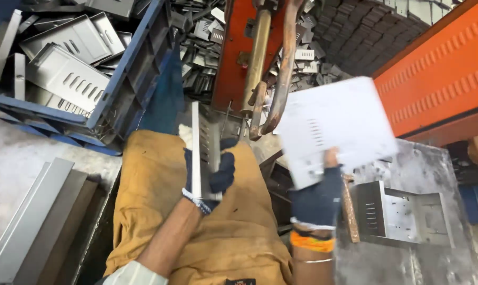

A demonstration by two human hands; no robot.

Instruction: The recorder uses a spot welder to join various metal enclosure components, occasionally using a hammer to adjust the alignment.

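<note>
Panels (pixel 70 63) in crate (pixel 128 68), far left

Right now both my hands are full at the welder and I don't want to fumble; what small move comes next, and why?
Probably bring the slotted sheet panel in your right hand down and left toward the copper welder arms. It looks blurred in mid-air, apart from them, while your left hand holds the narrow metal bracket just below them.
</note>
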